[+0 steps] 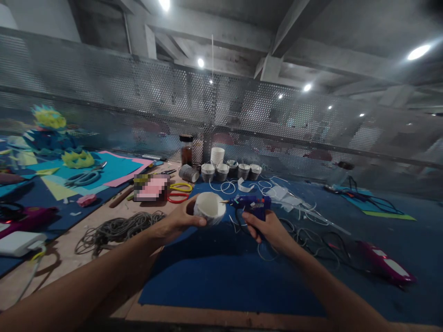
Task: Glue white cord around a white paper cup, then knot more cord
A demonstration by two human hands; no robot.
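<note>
My left hand [183, 217] is wrapped round a white paper cup [210, 208], its open mouth tipped towards me and grey cord or wrapping showing low on its side. In my right hand [265, 226] is a blue hot glue gun [251, 203], gripped by the handle. The gun's metal nozzle points left and lies at the cup's right rim; whether it touches cannot be made out. Both are held above the blue mat [207, 276]. Behind them stand several cups wrapped in grey cord [222, 172].
A tangle of grey cord [128, 228] lies left, near red-handled scissors [178, 198] and yellow-handled scissors [182, 187]. A dark jar [186, 150] and stacked white cups [218, 156] stand at the back. Loose cables and a magenta power strip [386, 262] lie right.
</note>
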